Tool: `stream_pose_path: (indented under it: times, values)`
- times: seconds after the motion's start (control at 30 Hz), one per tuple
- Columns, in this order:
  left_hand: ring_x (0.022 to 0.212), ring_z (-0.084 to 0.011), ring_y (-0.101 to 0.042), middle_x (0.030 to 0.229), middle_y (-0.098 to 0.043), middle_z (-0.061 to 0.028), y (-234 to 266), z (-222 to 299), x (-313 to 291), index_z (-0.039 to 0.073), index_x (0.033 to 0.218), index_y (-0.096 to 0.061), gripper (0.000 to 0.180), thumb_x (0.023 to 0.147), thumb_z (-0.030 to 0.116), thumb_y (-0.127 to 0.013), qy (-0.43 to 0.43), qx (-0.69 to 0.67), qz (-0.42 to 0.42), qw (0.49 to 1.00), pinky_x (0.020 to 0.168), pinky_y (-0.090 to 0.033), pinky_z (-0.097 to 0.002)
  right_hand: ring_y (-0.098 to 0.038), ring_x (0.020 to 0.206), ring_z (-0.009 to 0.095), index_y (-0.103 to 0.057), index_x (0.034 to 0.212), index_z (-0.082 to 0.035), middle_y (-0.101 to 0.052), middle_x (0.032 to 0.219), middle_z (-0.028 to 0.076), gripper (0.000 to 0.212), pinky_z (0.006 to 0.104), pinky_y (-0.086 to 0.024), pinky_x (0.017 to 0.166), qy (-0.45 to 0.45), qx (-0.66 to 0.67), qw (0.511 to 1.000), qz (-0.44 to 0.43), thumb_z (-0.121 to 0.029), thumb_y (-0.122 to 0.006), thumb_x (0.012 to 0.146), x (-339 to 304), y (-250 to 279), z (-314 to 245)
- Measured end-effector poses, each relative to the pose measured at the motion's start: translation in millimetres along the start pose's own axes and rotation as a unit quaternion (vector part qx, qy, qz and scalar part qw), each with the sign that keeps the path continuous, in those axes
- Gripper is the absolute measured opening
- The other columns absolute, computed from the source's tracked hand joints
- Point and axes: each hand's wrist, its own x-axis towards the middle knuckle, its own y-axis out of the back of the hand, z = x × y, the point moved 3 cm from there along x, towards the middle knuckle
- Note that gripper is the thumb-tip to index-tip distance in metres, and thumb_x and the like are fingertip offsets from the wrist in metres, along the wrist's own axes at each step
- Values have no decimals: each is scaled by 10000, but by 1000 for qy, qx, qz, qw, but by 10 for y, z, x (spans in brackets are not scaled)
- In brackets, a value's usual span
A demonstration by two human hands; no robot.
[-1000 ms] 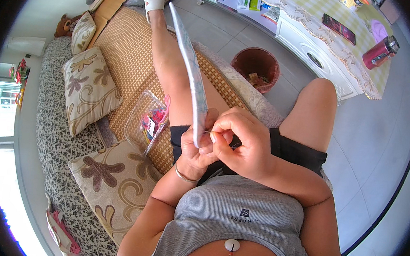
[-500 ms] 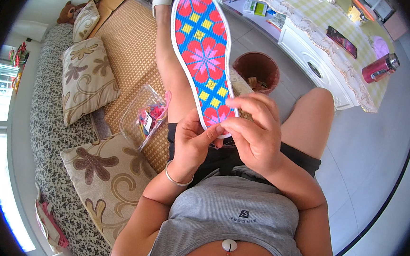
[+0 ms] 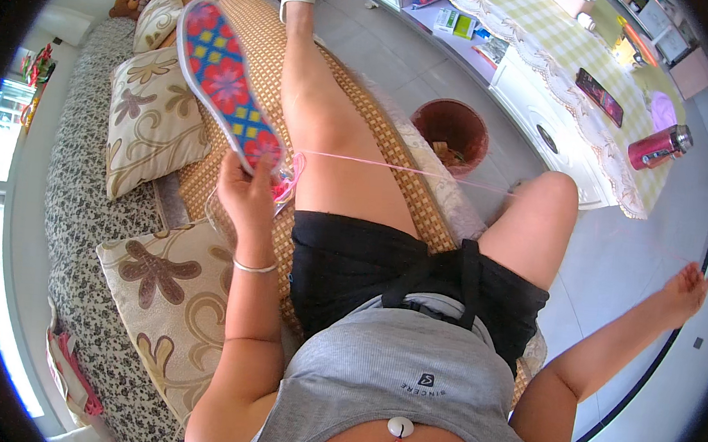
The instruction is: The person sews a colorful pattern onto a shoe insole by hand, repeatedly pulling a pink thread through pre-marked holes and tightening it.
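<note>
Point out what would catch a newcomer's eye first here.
The bright insole, patterned with red flowers, comes first, held up in the left grip at upper left. Next is the pink thread, stretched across the legs toward the right grip, far out at right. Then the magenta bottle on the checked tablecloth, upper right.

- Insole [image 3: 226, 81]: red and pink flowers, yellow diamonds on blue, edged in white.
- Thread [image 3: 391, 166]: plain pink.
- Tank top [image 3: 411, 344]: soft grey, finely ribbed.
- Shorts [image 3: 348, 249]: solid black.
- Bracelet [image 3: 254, 269]: silvery white.
- Nearest cushion [image 3: 157, 279]: cream, with brown petals and olive-gold swirls.
- Sofa cover [image 3: 78, 226]: little dark sprigs scattered over a pale ground.
- Seat mat [image 3: 252, 54]: tan and brown, woven in tiny checks.
- Tablecloth [image 3: 544, 33]: pale green and white checks, cream lacy border.
- Flask [image 3: 650, 151]: deep raspberry from where I stand, darker cap.
- Bin [image 3: 443, 116]: dull brick red.
- Floor [image 3: 600, 275]: grey tiles, thin lines between.
</note>
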Motion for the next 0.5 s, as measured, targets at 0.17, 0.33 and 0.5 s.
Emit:
stream_pose_path:
  times: [0.17, 0.33, 0.5]
  values:
    - [604, -101, -562, 862, -641, -67, -564, 319, -486, -1, 1043, -565, 223, 828, -39, -612, 120, -239, -140, 953, 483, -450, -215, -506, 655, 104, -573, 1062, 27, -564, 800, 33, 226, 219, -438, 605, -117, -126, 951, -256, -40, -588, 846, -2794, -1713, -15]
    - [663, -109, -593, 899, -648, -79, -730, 637, -725, -3, 1067, -557, 251, 828, -53, -613, 139, -261, -192, 936, 486, -473, -218, -560, 620, 169, -602, 887, -18, -569, 734, 57, 89, 289, -436, 532, -20, -168, 797, -579, 19, -599, 806, -4166, -2291, -183]
    - [652, -80, -580, 900, -646, -64, -727, 671, -814, 3, 1088, -552, 257, 842, -40, -614, 133, -253, -231, 930, 503, -471, -193, -544, 587, 233, -587, 896, -49, -511, 665, 58, 202, 352, -435, 506, 115, -162, 738, -645, -11, -661, 712, -4453, -2386, -183]
